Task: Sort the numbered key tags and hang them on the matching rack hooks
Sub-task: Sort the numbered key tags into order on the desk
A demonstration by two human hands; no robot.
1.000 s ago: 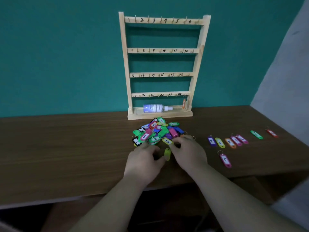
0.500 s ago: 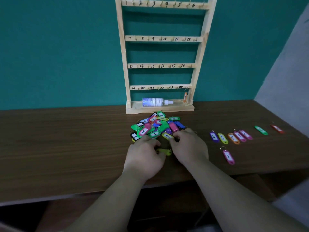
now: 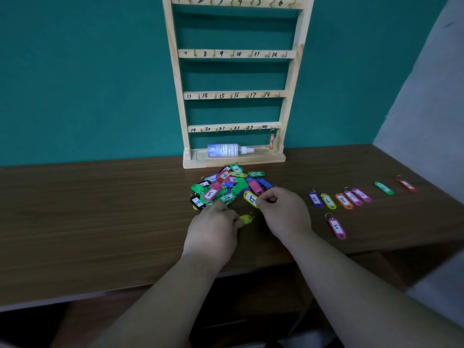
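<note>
Key tags [image 3: 226, 187], heaped mid-way along desk [image 3: 100, 222] before rack [image 3: 236, 94] — light, stiff, slick plastic; right hand [image 3: 283, 212] pinches numbered yellow tag [image 3: 251, 198]; left hand [image 3: 213, 232] pinches blank yellow tag [image 3: 246, 219]; best hold — flat sides or ring.

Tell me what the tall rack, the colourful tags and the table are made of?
The tall pale ladder-shaped rack looks like bare light wood, matt with faint grain. The small colourful oval key tags seem smooth, slightly shiny plastic with paper labels. The long brown table shows wood-grain streaks, maybe laminate.
</note>
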